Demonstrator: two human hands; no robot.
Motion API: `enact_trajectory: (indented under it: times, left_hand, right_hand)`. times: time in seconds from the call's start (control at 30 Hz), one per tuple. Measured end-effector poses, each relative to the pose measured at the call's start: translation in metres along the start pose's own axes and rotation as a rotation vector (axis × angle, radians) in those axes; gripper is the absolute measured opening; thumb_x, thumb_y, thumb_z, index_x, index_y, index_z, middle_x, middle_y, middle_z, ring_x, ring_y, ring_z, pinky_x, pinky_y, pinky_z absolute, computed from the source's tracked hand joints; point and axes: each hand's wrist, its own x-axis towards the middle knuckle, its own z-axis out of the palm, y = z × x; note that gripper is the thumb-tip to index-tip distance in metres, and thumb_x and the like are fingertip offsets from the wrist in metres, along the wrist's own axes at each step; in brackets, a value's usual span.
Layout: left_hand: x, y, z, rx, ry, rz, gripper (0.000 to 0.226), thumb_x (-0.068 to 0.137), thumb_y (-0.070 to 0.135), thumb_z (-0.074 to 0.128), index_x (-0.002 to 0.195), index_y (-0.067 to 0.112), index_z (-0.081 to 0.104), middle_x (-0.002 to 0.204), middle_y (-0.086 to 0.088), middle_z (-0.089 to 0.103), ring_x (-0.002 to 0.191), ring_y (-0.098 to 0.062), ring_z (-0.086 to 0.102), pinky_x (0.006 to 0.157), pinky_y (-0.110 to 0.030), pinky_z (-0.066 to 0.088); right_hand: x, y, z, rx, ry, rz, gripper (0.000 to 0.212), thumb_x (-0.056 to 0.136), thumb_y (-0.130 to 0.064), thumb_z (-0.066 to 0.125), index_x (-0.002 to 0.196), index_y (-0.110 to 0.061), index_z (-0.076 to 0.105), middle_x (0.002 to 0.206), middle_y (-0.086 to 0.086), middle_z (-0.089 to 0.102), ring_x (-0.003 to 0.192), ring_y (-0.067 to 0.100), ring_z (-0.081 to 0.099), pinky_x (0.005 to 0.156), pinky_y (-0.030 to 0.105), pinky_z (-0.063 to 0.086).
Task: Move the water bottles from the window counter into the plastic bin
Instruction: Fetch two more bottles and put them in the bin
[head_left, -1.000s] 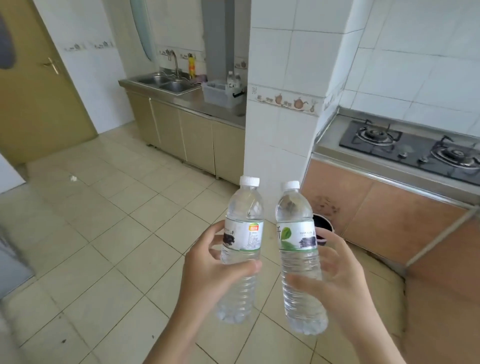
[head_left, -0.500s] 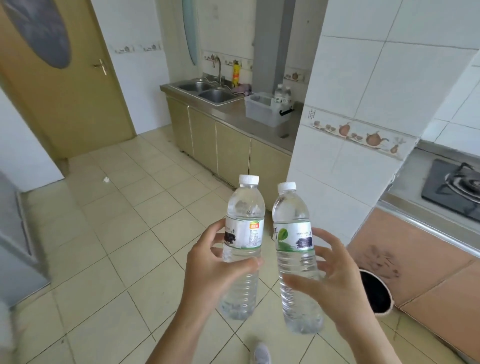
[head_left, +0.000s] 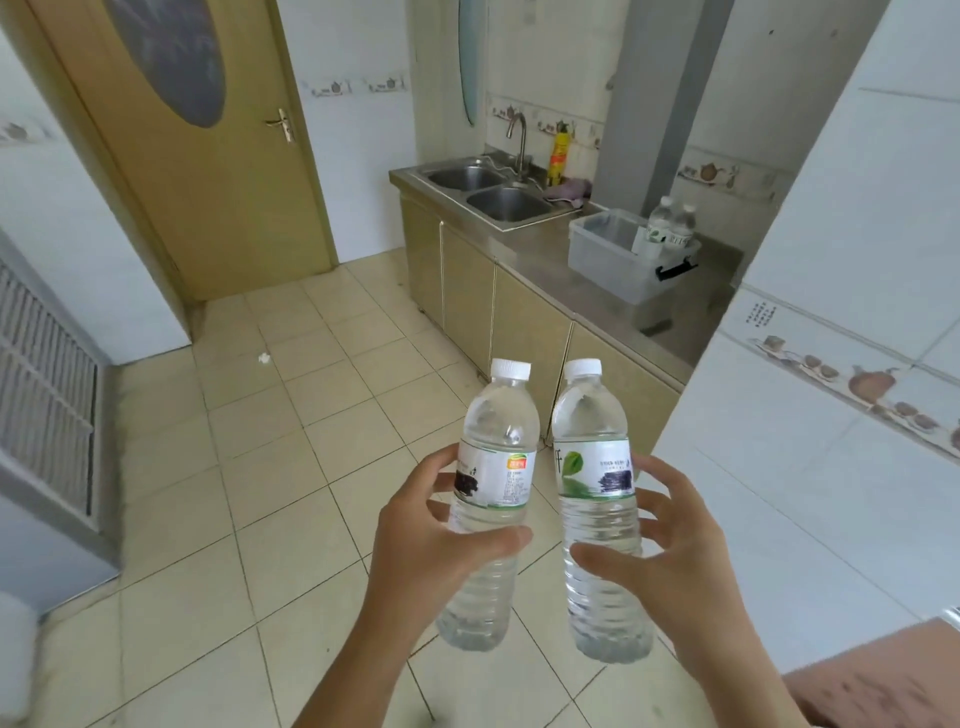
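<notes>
Two bottles (head_left: 670, 223) already stand in the plastic bin (head_left: 618, 265). Left hand (head_left: 436, 561) grips one water bottle (head_left: 493, 493), right hand (head_left: 670, 566) another (head_left: 597, 499); both undelivered.

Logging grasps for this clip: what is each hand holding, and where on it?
The left hand grips one water bottle around its middle; the right hand grips another bottle likewise.

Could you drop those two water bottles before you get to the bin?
Maybe. Each hand holds one full bottle, the left hand gripping the left bottle and the right hand the right bottle, so neither hand can help if one slips. The plastic bin already has bottles standing at its far end; putting new ones in carelessly could knock those over.
</notes>
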Motion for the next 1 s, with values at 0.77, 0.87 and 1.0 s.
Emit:
enact_trajectory:
  times: [0.77,0.87,1.0]
  left_hand:
    - [0.454,0.057,0.140,-0.014,-0.317,0.062,0.074,0.038,0.038,0.091,0.104,0.053,0.061,0.100,0.027,0.070,0.092,-0.006,0.068,0.083,-0.038,0.058]
    - [0.507,0.065,0.184,-0.021,-0.312,0.062,0.076,0.037,0.038,0.091,0.106,0.050,0.062,0.099,0.026,0.070,0.091,-0.004,0.068,0.083,-0.035,0.057]
    - [0.571,0.082,0.237,-0.029,-0.310,0.055,0.080,0.038,0.036,0.092,0.111,0.046,0.062,0.100,0.019,0.072,0.092,-0.008,0.069,0.083,-0.038,0.058]
  right_hand:
    - [0.411,0.007,0.004,0.029,0.324,0.080,0.089,0.047,0.002,0.090,0.111,-0.048,0.053,0.099,-0.009,0.070,0.088,0.008,0.067,0.072,0.027,0.051]
    - [0.480,0.024,-0.018,0.023,0.331,0.087,0.095,0.048,-0.002,0.091,0.119,-0.047,0.048,0.106,-0.007,0.068,0.092,0.009,0.066,0.073,0.026,0.051]
    - [0.562,0.029,-0.047,0.010,0.344,0.088,0.099,0.050,-0.004,0.091,0.129,-0.038,0.043,0.109,-0.008,0.065,0.098,0.010,0.063,0.077,0.021,0.047]
